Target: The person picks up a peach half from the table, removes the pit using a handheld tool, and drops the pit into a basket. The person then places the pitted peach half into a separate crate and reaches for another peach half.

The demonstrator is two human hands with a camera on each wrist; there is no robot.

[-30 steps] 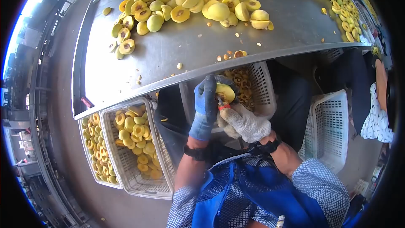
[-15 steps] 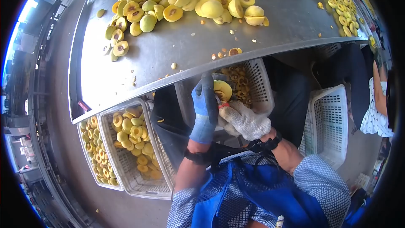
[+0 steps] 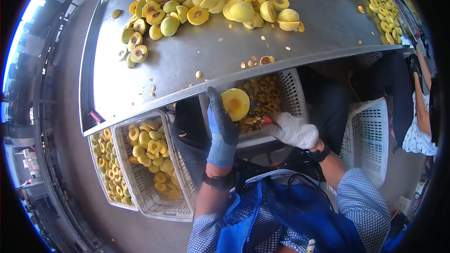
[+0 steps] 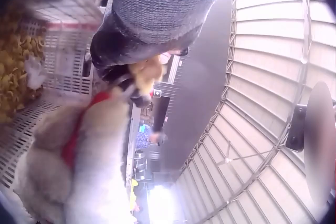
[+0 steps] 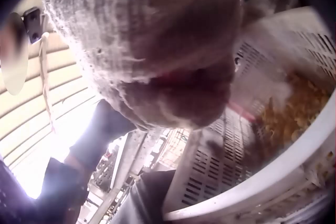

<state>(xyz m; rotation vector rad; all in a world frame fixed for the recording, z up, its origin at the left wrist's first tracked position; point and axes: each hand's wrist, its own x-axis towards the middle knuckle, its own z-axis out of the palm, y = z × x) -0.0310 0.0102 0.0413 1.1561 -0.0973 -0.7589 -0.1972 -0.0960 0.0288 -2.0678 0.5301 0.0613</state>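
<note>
In the head view the left hand (image 3: 222, 129), in a blue and dark glove, holds a yellow fruit half (image 3: 235, 104) with its cut face up and a hollow at the centre. The right hand (image 3: 293, 130), in a white knitted glove, grips a small tool by its red handle (image 3: 266, 120), apart from the fruit. The left wrist view shows the white glove (image 4: 100, 161) curled round the red handle (image 4: 79, 134), near the dark glove (image 4: 157, 14). In the right wrist view the white glove (image 5: 152, 50) hides the tool's tip.
Below the hands stands a crate (image 3: 293, 94) of brown-yellow scraps. Fruit halves (image 3: 198, 15) lie heaped on the metal table (image 3: 187, 56). Two crates of fruit (image 3: 154, 208) stand at the left, a white crate (image 3: 370, 136) at the right. Another person's arm (image 3: 421, 105) shows at the far right.
The hands have moved apart: the right hand with the red-handled tool went right, away from the fruit. The fruit half in the left hand now faces up, its hollow in view.
</note>
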